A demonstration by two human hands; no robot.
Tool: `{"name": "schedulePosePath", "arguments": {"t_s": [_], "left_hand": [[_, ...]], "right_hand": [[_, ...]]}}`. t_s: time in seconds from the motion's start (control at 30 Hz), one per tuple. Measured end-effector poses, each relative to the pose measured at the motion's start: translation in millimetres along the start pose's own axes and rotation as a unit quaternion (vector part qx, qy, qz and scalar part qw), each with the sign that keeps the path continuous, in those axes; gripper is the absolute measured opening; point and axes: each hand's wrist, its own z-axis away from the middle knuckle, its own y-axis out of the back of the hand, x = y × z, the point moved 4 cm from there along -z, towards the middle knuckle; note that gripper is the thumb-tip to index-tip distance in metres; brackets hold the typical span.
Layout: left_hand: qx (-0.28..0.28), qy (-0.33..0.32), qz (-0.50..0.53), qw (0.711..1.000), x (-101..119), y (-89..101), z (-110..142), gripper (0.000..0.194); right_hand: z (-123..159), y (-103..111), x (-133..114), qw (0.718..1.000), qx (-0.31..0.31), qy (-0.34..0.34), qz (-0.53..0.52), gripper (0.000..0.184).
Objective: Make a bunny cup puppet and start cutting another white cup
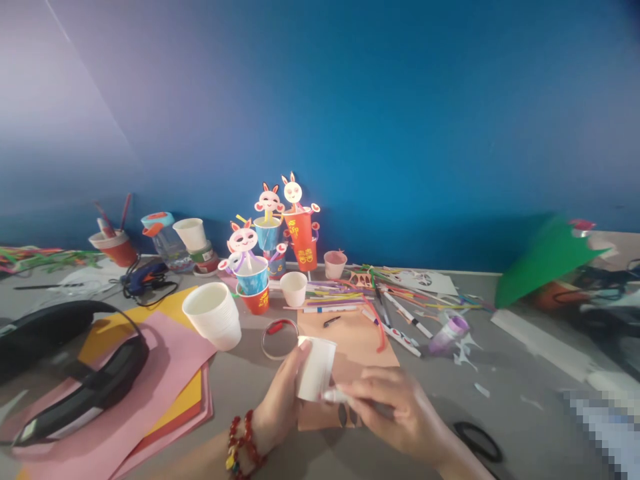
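Note:
My left hand (280,403) is closed around a white paper cup (317,369), which lies tilted on its side in the air. Pinched in the fingers of my right hand (395,410) is a pale marker (335,396), its end close to the lower edge of the cup; whether they touch I cannot tell. Both hands are over an orange paper sheet (345,333). Dark oval cut-outs (343,416) lie on that sheet near my right hand. A stack of white cups (213,317) stands to the left of the held cup.
Decorated cups with rabbit-faced figures (300,233) stand at the wall. Markers (407,313) and coloured pipe cleaners (345,293) are strewn behind the sheet. Headphones (135,360) rest on coloured paper (170,373) at left. A roll of tape (280,339) and a purple-rimmed cup (449,335) lie nearby.

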Motion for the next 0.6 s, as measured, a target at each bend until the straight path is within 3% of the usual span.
{"name": "schedulePosePath", "arguments": {"t_s": [0.1, 0.2, 0.33, 0.5, 0.6], "left_hand": [[-0.005, 0.007, -0.014, 1.0, 3, -5.6, 5, 0.046], [-0.014, 0.003, -0.031, 0.999, 7, -10.5, 9, 0.048], [-0.013, 0.003, -0.032, 0.999, 7, -10.0, 9, 0.047], [0.003, -0.015, -0.006, 1.0, 3, -3.1, 2, 0.041], [-0.003, -0.007, -0.005, 1.0, 3, -4.4, 2, 0.042]], "right_hand": [[2, 8, 10, 0.996, 0.086, -0.026, -0.024, 0.027], [2, 11, 14, 0.994, 0.106, -0.026, -0.018, 0.028], [0, 9, 9, 0.996, 0.079, -0.031, 0.006, 0.028], [-2, 2, -5, 0.999, -0.026, 0.0, 0.03, 0.025], [-2, 4, -3, 1.0, 0.004, -0.001, 0.019, 0.024]]}}
